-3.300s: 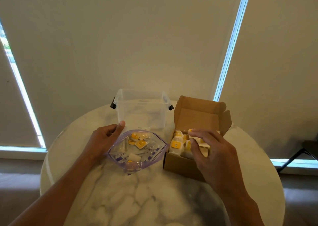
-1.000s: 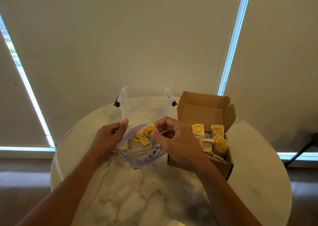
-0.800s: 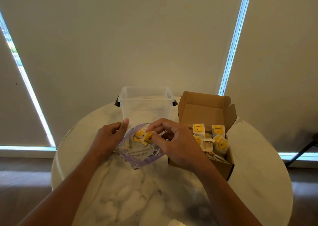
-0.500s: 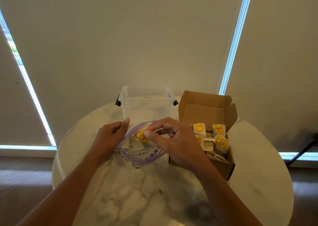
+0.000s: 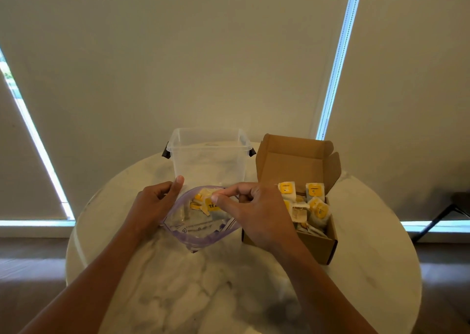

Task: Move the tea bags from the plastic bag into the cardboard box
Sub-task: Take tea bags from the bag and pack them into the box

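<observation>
Now right hand (image 5: 256, 215) on tea bag (image 5: 210, 204) inside plastic bag (image 5: 199, 230)

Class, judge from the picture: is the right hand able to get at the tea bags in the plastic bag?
Probably yes: the left hand holds the plastic bag open, and the right hand pinches at the tea bags inside, with nothing between.

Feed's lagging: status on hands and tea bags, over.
Left hand holds plastic bag open. Right hand pinches a tea bag at its mouth. Cardboard box open, part filled. Nothing blocking.
</observation>
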`<state>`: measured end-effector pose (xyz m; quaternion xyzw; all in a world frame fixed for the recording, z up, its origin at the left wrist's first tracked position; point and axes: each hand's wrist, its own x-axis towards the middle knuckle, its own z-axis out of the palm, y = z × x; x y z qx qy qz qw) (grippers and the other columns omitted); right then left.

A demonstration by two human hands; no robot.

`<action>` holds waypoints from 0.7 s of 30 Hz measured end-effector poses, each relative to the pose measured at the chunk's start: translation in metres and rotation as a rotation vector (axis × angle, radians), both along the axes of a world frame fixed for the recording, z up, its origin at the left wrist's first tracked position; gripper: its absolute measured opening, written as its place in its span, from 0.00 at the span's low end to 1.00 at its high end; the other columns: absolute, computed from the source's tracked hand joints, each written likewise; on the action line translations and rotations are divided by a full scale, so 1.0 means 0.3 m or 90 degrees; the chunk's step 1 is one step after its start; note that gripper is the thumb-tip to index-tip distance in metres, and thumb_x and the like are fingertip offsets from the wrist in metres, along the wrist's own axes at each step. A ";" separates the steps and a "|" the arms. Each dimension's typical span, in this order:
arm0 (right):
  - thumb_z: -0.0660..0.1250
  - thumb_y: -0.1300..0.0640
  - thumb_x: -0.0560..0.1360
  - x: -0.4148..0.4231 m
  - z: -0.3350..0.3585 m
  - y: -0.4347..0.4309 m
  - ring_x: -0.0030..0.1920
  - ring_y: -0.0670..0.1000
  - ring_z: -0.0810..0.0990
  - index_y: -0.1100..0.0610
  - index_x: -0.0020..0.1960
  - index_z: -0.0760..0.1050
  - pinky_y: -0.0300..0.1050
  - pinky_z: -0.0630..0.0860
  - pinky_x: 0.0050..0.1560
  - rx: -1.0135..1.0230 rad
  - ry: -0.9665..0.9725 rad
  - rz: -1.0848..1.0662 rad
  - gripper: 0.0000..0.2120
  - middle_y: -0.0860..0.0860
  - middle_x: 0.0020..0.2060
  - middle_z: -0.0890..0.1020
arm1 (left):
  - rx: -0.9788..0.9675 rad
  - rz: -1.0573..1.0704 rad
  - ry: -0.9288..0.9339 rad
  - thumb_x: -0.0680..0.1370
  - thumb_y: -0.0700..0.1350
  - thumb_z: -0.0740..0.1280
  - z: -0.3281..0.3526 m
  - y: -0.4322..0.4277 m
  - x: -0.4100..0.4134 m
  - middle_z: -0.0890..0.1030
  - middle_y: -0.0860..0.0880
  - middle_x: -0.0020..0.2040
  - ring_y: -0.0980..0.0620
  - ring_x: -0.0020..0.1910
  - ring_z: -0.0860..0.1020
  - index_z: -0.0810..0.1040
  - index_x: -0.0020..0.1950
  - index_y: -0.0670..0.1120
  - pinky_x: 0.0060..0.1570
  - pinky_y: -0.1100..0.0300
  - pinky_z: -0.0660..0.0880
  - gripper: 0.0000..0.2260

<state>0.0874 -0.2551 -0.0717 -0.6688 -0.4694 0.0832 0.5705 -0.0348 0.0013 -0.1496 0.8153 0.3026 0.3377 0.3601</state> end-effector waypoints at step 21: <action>0.74 0.47 0.78 0.204 -0.008 -0.309 0.53 0.39 0.82 0.40 0.52 0.86 0.34 0.79 0.46 -0.003 -0.145 -0.207 0.04 0.32 0.48 0.85 | 0.014 0.027 -0.013 0.82 0.70 0.62 0.034 -0.058 0.010 0.67 0.52 0.27 0.51 0.30 0.65 0.66 0.35 0.43 0.37 0.54 0.62 0.32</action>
